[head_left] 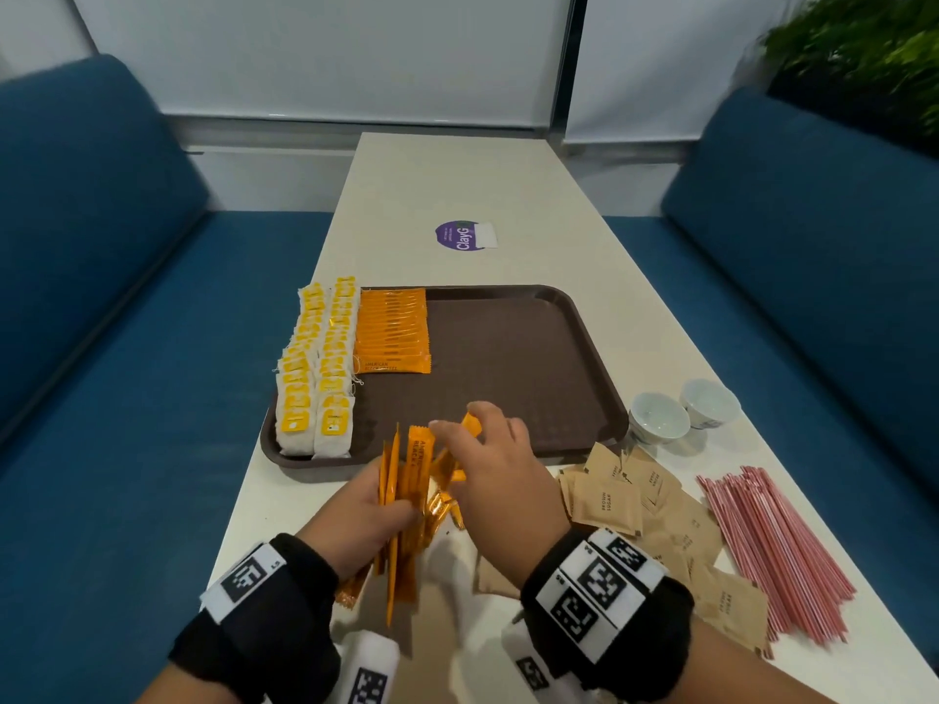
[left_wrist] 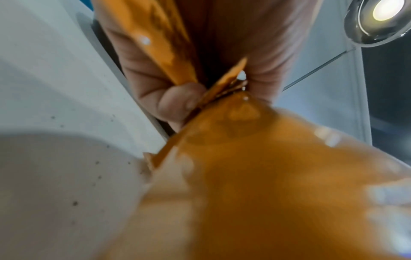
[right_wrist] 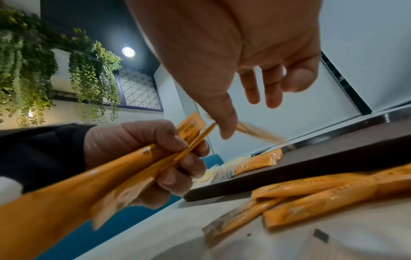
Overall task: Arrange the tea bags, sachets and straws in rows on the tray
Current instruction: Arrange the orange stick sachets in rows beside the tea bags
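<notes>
The left hand (head_left: 355, 510) grips a fanned bundle of orange coffee sachets (head_left: 406, 495) just off the brown tray's (head_left: 508, 348) near edge. The right hand (head_left: 493, 470) pinches one sachet (head_left: 471, 424) between thumb and forefinger, its other fingers loosely spread. On the tray's left side stand two rows of yellow-tagged tea bags (head_left: 317, 368) and a row of orange sachets (head_left: 392, 330). Brown sugar sachets (head_left: 640, 505) and red straws (head_left: 772, 546) lie near the table's (head_left: 447, 175) right edge. The bundle looks loosely splayed, so it could slip, scattering sachets or knocking the rows askew
</notes>
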Motion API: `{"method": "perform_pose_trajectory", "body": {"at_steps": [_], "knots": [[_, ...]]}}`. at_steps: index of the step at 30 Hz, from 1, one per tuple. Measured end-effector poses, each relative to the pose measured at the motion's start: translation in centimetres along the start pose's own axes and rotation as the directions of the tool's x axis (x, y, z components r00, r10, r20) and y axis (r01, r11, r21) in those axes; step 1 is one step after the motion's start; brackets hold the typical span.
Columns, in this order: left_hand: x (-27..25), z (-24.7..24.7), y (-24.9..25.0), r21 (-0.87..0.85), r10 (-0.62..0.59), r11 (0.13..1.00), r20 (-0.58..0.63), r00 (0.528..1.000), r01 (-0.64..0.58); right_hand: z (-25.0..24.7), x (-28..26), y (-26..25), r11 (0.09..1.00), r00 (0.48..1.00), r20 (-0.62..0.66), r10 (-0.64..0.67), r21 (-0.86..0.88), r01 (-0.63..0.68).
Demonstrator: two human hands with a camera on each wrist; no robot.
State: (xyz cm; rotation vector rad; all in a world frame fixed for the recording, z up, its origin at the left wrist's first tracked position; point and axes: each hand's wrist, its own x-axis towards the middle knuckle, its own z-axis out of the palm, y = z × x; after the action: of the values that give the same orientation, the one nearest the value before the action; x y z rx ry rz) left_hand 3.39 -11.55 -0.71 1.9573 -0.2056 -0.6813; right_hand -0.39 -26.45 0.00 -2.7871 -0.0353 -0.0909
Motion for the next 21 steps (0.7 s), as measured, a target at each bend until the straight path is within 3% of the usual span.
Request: {"method": "perform_pose_trajectory", "body": {"at_steps": [3, 6, 10, 14, 18, 21], "knots": [[0.4, 0.5, 0.0, -0.038, -0.004, 0.999, 0.02, 1.0, 0.004, 0.3, 1.4, 0.3, 0.996, 0.997, 0.078, -0.004, 0.084, -0.003], [0.8, 1.2, -0.1, -0.061, -0.011, 0.998, 0.023, 1.0, 0.013, 0.9, 2.0, 0.1, 0.957, 0.985, 0.163, 0.054, 0.274, -0.098], [1.4, 1.3, -0.3, -0.104, -0.025, 0.994, 0.033, 0.999, 0.028, 0.8, 1.7, 0.5, 0.91, 0.983, 0.117, 0.142, 0.376, -0.177], [1.9, 1.4, -0.3, -0.257, -0.019, 0.966, 0.006, 1.0, 0.02, 0.2, 1.5, 0.0, 0.832, 0.98, 0.154, 0.127, 0.521, -0.19], [2.5, 1.6, -0.7, -0.561, -0.111, 0.822, 0.016, 0.994, 0.101, -0.3, 1.9, -0.3, 0.817, 0.974, 0.189, 0.125, 0.538, -0.209], [2.8, 1.5, -1.1, -0.737, -0.201, 0.654, 0.045, 0.979, 0.168, -1.9, 3.5, 0.4, 0.906, 0.965, 0.218, 0.147, 0.362, -0.22]]}}
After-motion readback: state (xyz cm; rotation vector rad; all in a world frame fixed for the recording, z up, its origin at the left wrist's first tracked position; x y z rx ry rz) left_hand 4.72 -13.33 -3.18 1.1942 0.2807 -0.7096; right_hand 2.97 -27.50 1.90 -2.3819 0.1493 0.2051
